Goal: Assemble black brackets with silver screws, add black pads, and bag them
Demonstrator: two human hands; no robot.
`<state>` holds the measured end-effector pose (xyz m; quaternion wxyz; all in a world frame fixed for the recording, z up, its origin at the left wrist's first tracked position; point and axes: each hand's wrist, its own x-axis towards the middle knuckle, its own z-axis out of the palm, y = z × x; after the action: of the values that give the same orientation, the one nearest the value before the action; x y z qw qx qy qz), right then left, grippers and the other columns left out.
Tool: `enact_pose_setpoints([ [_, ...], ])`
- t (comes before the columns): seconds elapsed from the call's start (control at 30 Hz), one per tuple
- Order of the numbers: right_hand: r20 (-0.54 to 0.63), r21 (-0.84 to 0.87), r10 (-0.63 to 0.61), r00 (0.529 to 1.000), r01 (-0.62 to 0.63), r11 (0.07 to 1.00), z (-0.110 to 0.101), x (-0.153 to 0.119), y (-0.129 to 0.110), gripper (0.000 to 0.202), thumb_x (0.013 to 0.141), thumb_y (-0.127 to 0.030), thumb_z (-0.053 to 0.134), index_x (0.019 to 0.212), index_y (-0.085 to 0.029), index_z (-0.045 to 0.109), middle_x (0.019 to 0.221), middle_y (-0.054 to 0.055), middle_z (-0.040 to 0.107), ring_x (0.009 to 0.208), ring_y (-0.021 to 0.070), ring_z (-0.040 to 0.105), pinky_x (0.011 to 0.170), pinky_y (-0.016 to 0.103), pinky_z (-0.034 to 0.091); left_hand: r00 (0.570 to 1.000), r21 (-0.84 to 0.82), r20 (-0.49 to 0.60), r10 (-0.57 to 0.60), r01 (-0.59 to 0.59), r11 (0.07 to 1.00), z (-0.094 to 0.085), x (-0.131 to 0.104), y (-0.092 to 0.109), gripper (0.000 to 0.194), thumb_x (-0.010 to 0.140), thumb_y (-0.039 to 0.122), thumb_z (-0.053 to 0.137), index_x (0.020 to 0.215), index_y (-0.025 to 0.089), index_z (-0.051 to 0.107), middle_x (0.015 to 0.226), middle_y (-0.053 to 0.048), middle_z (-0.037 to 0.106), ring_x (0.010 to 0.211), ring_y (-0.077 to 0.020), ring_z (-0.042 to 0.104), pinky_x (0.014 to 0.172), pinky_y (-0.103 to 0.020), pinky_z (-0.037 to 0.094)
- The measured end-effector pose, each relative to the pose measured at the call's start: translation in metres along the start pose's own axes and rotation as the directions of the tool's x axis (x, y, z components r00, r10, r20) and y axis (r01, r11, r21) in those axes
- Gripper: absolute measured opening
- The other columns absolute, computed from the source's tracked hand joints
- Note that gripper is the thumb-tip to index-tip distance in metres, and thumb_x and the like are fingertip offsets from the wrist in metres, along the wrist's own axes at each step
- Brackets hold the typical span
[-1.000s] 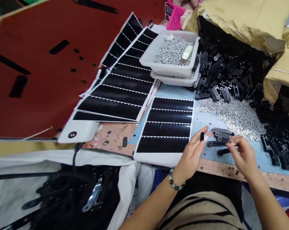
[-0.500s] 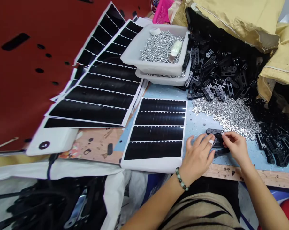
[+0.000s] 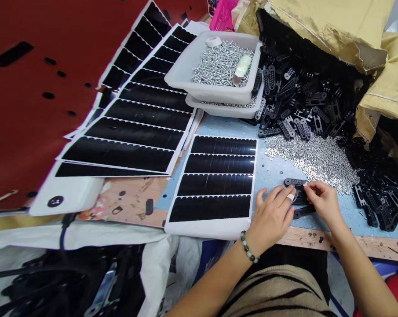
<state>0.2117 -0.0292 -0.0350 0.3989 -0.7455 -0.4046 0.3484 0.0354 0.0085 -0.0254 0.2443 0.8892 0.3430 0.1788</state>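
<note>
Several black plastic link pieces (image 3: 296, 181) lie side by side on the blue mat, partly covered by my fingers. My left hand (image 3: 272, 215) rests palm down with fingers stretched and spread, its fingertips touching the left ends of these pieces. A white band (image 3: 290, 197) wraps one of its fingers, and a beaded bracelet (image 3: 248, 247) circles the wrist. My right hand (image 3: 322, 202) is pinched, thumb against forefinger, over the right ends of the pieces. Something white shows at its fingertips; what it pinches is too small to make out.
Beyond my hands lies a heap of small screws and nuts (image 3: 327, 163), with a pile of black plastic parts (image 3: 304, 97) behind. Stacked white tubs (image 3: 212, 93) hold more screws. Sheets of black stickers (image 3: 213, 185) lie left, near a white device (image 3: 67, 196). Yellow sacking (image 3: 334, 26) overhangs the back.
My right fingertips have shifted very slightly left over the black pieces. The left hand stays almost in place; the view has turned a little.
</note>
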Motion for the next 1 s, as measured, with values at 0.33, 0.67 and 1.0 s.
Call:
enact_pose_setpoints([
  [0.33, -0.004, -0.511, -0.185, 0.983, 0.157, 0.845, -0.01, 0.004, -0.011, 0.022, 0.081, -0.042, 0.055, 0.089, -0.021, 0.052, 0.069, -0.001, 0.056, 0.057, 0.0166, 0.053, 0.055, 0.028, 0.042, 0.999, 0.006, 0.004, -0.032, 0.032, 0.999, 0.001, 0.011, 0.004, 0.041, 0.085, 0.028, 0.05, 0.125, 0.019, 0.054, 0.123, -0.01, 0.059, 0.113, -0.0286, 0.049, 0.103, -0.054, 0.024],
  [0.67, 0.197, -0.053, -0.427, 0.883, 0.444, 0.894, -0.009, -0.01, -0.036, 0.011, 0.088, -0.03, 0.052, 0.08, -0.022, 0.055, 0.075, 0.001, 0.058, 0.069, 0.0143, 0.057, 0.063, 0.027, 0.048, 0.988, -0.173, -0.123, -0.095, 0.072, 0.982, -0.014, 0.02, -0.002, 0.036, 0.076, 0.016, 0.051, 0.111, 0.018, 0.057, 0.127, -0.012, 0.05, 0.12, -0.0286, 0.044, 0.101, -0.047, 0.033],
  [1.0, 0.009, 0.181, 0.047, 0.999, -0.048, 0.982, 0.01, 0.017, -0.01, 0.028, 0.074, -0.046, 0.063, 0.079, -0.019, 0.063, 0.055, -0.002, 0.058, 0.049, 0.0137, 0.058, 0.049, 0.026, 0.049, 0.996, -0.013, -0.056, -0.069, 0.069, 0.998, -0.007, 0.015, -0.009, 0.032, 0.089, 0.021, 0.045, 0.119, 0.02, 0.057, 0.127, -0.009, 0.059, 0.119, -0.0286, 0.048, 0.103, -0.054, 0.021],
])
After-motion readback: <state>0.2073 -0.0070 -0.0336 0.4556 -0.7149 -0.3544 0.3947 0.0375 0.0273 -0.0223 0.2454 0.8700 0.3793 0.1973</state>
